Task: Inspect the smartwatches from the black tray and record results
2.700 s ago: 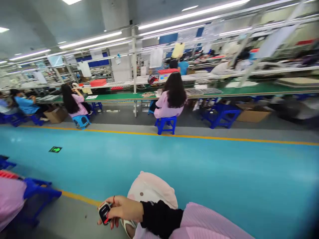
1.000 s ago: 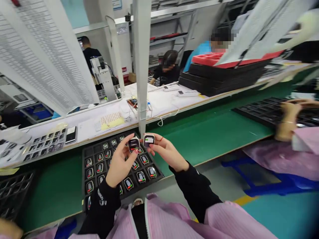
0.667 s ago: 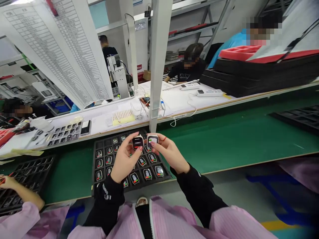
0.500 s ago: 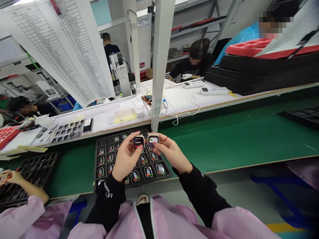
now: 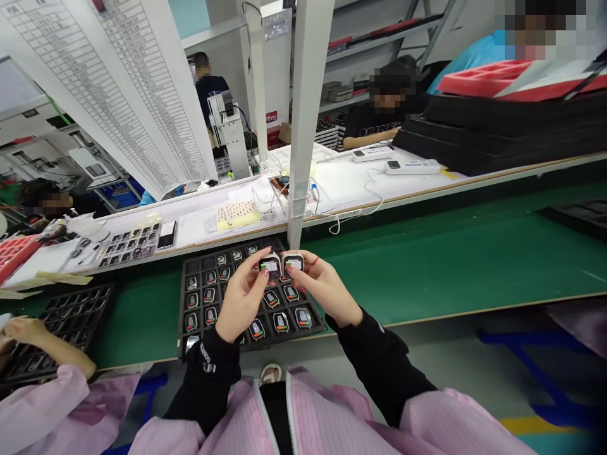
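Two square smartwatch bodies without straps are held side by side, screens up and lit. My left hand (image 5: 241, 296) is closed on the left smartwatch (image 5: 270, 268), its thumb on the lower left of the screen. My right hand (image 5: 323, 285) grips the right smartwatch (image 5: 293, 261), thumb lying across the glass. Both screens show a pale panel on a dark background. Beneath the hands is a black compartment tray (image 5: 198, 268) holding rows of similar watches, many with red and green marks on lit screens. My hands hide part of the tray.
A white post (image 5: 303, 126) rises just behind the tray. Beyond the green bench (image 5: 403, 265) runs a raised white shelf (image 5: 341, 183) with cables and devices. Black trays (image 5: 497, 136) are stacked at right. A co-worker's hand (image 5: 26, 332) is over another tray (image 5: 90, 309) at left.
The left watch's screen has gone from a dark display with a red strip to a pale panel. My left hand has shifted slightly right, tilting that watch. The right hand stays nearly in place.
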`<state>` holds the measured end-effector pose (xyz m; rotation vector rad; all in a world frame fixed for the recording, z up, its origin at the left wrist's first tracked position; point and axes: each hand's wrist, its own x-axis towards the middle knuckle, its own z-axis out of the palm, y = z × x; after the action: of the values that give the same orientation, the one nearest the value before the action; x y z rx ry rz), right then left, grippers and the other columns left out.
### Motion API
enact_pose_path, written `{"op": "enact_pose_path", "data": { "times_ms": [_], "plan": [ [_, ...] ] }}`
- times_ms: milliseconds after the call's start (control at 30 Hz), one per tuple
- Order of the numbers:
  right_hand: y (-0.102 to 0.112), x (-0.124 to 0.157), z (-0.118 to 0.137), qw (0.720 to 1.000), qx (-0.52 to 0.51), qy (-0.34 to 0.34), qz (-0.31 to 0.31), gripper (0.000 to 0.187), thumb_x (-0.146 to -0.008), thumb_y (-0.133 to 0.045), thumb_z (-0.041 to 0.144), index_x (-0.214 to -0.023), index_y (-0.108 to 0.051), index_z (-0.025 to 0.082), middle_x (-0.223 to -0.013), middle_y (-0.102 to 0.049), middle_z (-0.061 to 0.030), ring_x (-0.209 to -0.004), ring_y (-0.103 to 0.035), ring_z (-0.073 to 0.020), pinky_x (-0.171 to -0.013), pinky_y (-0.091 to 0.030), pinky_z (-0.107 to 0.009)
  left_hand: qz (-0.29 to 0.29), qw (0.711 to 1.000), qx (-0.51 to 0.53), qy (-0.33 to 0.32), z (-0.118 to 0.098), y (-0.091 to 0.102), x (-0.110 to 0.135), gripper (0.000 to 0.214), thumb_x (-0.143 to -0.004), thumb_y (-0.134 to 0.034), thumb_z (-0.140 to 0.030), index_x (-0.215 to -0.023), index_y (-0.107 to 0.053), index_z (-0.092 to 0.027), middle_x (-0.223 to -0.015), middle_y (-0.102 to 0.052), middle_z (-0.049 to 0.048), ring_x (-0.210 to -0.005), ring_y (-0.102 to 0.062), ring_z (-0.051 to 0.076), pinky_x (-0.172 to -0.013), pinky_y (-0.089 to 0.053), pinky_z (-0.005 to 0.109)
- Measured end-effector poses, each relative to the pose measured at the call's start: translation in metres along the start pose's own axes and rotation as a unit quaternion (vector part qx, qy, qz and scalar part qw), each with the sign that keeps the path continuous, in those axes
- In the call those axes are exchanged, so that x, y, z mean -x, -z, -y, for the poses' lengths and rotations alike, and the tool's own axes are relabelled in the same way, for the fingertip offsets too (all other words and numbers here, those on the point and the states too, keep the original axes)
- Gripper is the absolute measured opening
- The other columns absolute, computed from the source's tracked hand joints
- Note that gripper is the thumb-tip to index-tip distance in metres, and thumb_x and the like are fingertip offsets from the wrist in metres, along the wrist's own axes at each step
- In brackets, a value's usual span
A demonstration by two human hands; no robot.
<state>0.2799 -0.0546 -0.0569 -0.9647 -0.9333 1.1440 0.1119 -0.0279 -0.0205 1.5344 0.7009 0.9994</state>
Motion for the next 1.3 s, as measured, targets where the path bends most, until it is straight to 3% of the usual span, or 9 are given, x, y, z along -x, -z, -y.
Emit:
{"op": "enact_pose_path", "data": {
  "times_ms": [167,300,467,600,900,1300],
  "plan": [
    [0.000,-0.009,0.001,1.000,0.001,-0.011,0.024,0.042,-0.081,-0.068,0.051,-0.110,-0.065,0.020,-0.089,-0.066,-0.0024,-0.054,-0.045,-0.0074,-0.049,-0.035,-0.024,-0.009,1.000,-0.016,-0.013,0.000,0.009,-0.007,0.045,-0.088,-0.064,-0.034,-0.131,-0.057,-0.025,-0.131,-0.060,0.0078,-0.095,-0.063,0.016,-0.081,-0.055,0.028],
    [-0.005,-0.028,0.012,0.999,-0.008,0.014,0.049,0.040,-0.088,-0.058,0.055,-0.107,-0.067,0.020,-0.088,-0.066,-0.0043,-0.060,-0.053,-0.0127,-0.050,-0.038,-0.027,-0.019,0.997,-0.047,-0.051,-0.005,0.018,-0.022,0.049,-0.084,-0.069,-0.032,-0.131,-0.056,-0.025,-0.131,-0.059,0.0088,-0.099,-0.062,0.019,-0.080,-0.055,0.030],
    [-0.017,-0.051,0.036,0.997,0.007,0.047,0.065,0.042,-0.086,-0.060,0.055,-0.109,-0.065,0.021,-0.094,-0.068,-0.0057,-0.064,-0.056,-0.0146,-0.052,-0.042,-0.028,-0.035,0.993,-0.083,-0.081,-0.018,0.028,-0.037,0.053,-0.082,-0.070,-0.034,-0.132,-0.055,-0.025,-0.125,-0.062,0.0094,-0.098,-0.063,0.020,-0.079,-0.056,0.032],
    [-0.026,-0.059,0.050,0.993,0.005,0.076,0.086,0.041,-0.087,-0.060,0.053,-0.112,-0.065,0.022,-0.097,-0.070,-0.0063,-0.064,-0.057,-0.0135,-0.054,-0.042,-0.028,-0.046,0.989,-0.083,-0.113,-0.027,0.037,-0.040,0.048,-0.087,-0.065,-0.038,-0.132,-0.055,-0.027,-0.132,-0.058,0.0081,-0.098,-0.062,0.018,-0.082,-0.055,0.031],
    [-0.041,-0.067,0.061,0.985,0.045,0.106,0.128,0.042,-0.089,-0.057,0.055,-0.114,-0.066,0.022,-0.100,-0.070,-0.0064,-0.065,-0.057,-0.0138,-0.055,-0.043,-0.029,-0.080,0.980,-0.123,-0.132,-0.038,0.049,-0.040,0.055,-0.082,-0.072,-0.035,-0.133,-0.053,-0.029,-0.115,-0.063,0.0072,-0.086,-0.062,0.017,-0.065,-0.053,0.028],
    [-0.049,-0.076,0.064,0.982,0.065,0.122,0.130,0.047,-0.088,-0.057,0.059,-0.117,-0.066,0.023,-0.094,-0.069,-0.0052,-0.065,-0.060,-0.0148,-0.053,-0.045,-0.029,-0.110,0.977,-0.115,-0.145,-0.045,0.051,-0.046,0.057,-0.081,-0.073,-0.036,-0.134,-0.053,-0.028,-0.109,-0.064,0.0060,-0.091,-0.063,0.021,-0.081,-0.057,0.037]
  ]
}}
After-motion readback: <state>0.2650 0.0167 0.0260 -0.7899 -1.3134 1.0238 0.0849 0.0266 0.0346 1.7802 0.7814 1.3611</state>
